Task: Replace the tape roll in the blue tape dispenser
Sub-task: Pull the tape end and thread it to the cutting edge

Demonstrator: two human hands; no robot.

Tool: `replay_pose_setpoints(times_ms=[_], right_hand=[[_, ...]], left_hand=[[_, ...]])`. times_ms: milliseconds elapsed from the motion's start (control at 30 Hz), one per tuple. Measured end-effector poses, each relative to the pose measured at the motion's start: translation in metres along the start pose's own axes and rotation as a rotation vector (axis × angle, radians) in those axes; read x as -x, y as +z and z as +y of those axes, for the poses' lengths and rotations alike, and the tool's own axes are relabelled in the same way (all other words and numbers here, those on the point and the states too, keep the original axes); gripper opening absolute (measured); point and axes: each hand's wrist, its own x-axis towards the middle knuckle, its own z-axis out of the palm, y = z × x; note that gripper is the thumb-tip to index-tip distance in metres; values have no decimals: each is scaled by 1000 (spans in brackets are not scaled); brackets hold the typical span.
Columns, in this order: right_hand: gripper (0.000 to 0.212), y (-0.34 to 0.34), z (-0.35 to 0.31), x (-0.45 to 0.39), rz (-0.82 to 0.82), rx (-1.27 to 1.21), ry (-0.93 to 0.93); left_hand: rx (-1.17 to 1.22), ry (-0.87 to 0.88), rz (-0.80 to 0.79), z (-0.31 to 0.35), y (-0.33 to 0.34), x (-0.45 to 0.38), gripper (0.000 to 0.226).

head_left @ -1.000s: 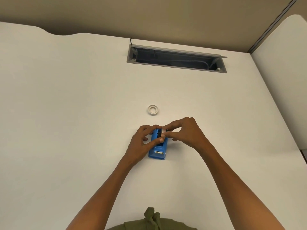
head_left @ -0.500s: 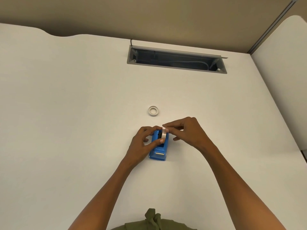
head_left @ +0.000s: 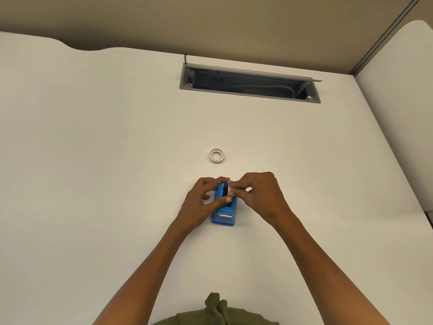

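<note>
The blue tape dispenser (head_left: 223, 213) lies on the white desk (head_left: 93, 184), its metal cutter end toward me. My left hand (head_left: 201, 200) grips its left side, thumb across the top and fingers over the far end. My right hand (head_left: 260, 194) pinches a clear tape roll (head_left: 230, 186) and holds it at the dispenser's far right edge, beside the black hub (head_left: 225, 191). A second, white roll ring (head_left: 216, 156) lies flat on the desk just beyond the hands.
A grey open cable tray (head_left: 249, 83) with cables inside is recessed in the desk at the back. A beige partition stands behind the desk, and another white desk (head_left: 403, 113) adjoins on the right. My green garment shows at the bottom edge.
My right hand has shifted the clear tape roll slightly to the right, off the middle of the dispenser to its right edge, exposing the black hub. My left hand keeps its grip.
</note>
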Motion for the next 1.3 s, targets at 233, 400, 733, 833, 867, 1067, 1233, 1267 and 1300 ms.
replay_pose_setpoints(times_ms=[233, 400, 733, 833, 867, 1067, 1233, 1267, 1300], right_hand=[[16, -2, -11, 5, 26, 71, -40], [15, -7, -19, 0, -23, 107, -8], [17, -12, -23, -10, -91, 131, 90], [19, -14, -24, -9, -125, 106, 116], [20, -14, -26, -9, -136, 123, 116], [18, -16, -34, -13, -196, 168, 142], [22, -18, -36, -13, -200, 151, 153], [22, -18, -36, -12, -196, 147, 150], [22, -18, -35, -13, -192, 147, 146]], left_hand=[[-15, -14, 24, -2, 2, -1, 38], [-19, -12, 24, -1, 1, -1, 39], [15, -19, 7, 2, 0, -1, 37], [3, -23, -9, 0, 0, 0, 43], [-7, -25, -13, -1, 0, 0, 46], [-33, -24, -43, -3, 0, 0, 51], [-38, -41, -64, -3, -1, -2, 51], [-39, -44, -65, -3, 0, -2, 51], [-39, -46, -66, -4, 0, -2, 51]])
